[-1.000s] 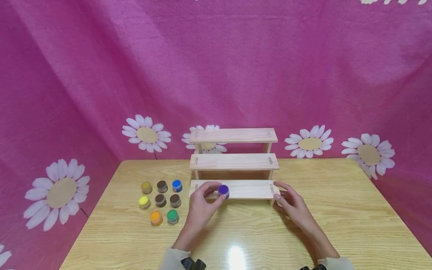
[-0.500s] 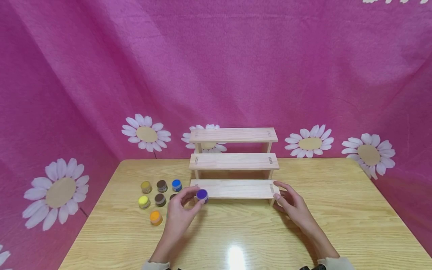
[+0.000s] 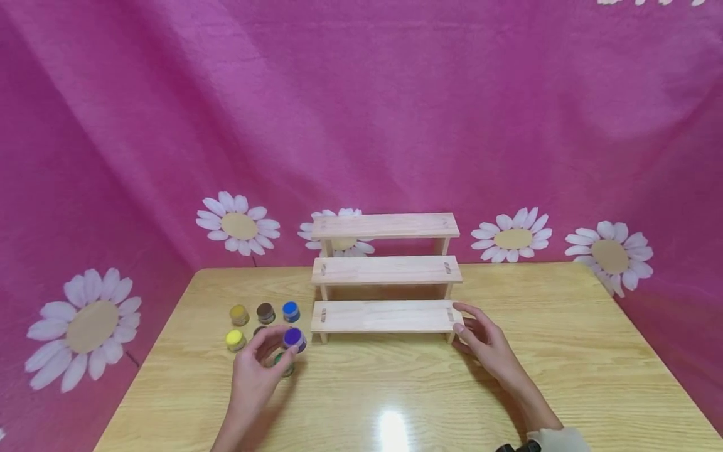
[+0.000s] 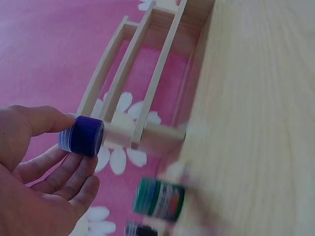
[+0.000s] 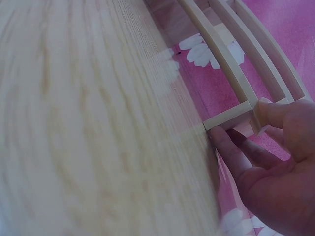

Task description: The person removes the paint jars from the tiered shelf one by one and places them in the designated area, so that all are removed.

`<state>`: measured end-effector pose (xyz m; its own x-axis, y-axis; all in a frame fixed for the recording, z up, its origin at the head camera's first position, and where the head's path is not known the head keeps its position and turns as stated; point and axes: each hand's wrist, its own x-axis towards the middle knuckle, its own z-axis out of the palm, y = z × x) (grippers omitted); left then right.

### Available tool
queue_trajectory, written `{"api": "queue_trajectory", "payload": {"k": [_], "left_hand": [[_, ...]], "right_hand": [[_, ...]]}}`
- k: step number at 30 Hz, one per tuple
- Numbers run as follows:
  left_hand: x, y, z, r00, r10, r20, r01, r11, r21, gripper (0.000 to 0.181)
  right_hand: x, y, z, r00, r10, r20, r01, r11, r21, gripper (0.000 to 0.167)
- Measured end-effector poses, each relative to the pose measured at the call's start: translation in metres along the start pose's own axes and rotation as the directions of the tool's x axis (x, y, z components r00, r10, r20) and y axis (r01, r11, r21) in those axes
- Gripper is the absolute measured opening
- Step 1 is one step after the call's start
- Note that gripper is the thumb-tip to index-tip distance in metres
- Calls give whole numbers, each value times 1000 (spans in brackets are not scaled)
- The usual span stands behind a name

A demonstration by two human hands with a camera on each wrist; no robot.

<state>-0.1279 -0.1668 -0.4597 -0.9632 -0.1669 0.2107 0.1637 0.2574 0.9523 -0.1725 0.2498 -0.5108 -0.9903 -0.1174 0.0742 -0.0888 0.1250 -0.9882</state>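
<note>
Between the thumb and fingers of my left hand (image 3: 253, 370) is a small purple paint jar (image 3: 293, 338), raised over the paint jars on the left of the table. The left wrist view shows the purple jar tilted on its side in the pinch, with a green paint jar (image 4: 158, 199) standing below. A three-step wooden display shelf (image 3: 386, 316) stands at the table's middle. My right hand (image 3: 493, 353) holds the right end of its lowest step, thumb at the front edge and fingers against the side leg (image 5: 231, 117).
Beside the left hand stand yellow (image 3: 235, 339), ochre (image 3: 239, 314), dark brown (image 3: 265, 312) and blue (image 3: 290, 311) paint jars. The hand partly or fully hides other jars. A pink flowered cloth (image 3: 361, 113) hangs behind the wooden table (image 3: 565, 351).
My left hand has carried the purple jar leftward from the front of the lowest step to above the other jars. The right hand keeps its place on the shelf. The head view shifted slightly.
</note>
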Motion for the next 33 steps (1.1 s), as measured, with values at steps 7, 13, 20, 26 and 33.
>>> {"api": "queue_trajectory", "payload": {"k": [7, 13, 20, 26, 33], "left_hand": [[-10, -7, -33, 994, -67, -81, 72, 996, 56, 37], [-14, -17, -55, 993, -37, -116, 43, 998, 49, 35], [-15, -30, -72, 986, -72, -152, 67, 997, -37, 37], [-15, -38, -83, 973, -153, -171, 137, 985, -101, 40], [-14, -50, -93, 974, -170, -150, 149, 979, -141, 40]], "right_hand": [[-1, 2, 1, 1000, 2, 9, -2, 1000, -12, 51], [-1, 4, 1, 1000, -6, 8, 6, 1000, 0, 51], [-1, 4, 0, 1000, -3, 10, 3, 1000, 1, 51], [0, 4, 0, 1000, -1, 10, 1, 1000, 4, 51], [1, 5, -1, 1000, -2, 8, 2, 1000, 19, 51]]}}
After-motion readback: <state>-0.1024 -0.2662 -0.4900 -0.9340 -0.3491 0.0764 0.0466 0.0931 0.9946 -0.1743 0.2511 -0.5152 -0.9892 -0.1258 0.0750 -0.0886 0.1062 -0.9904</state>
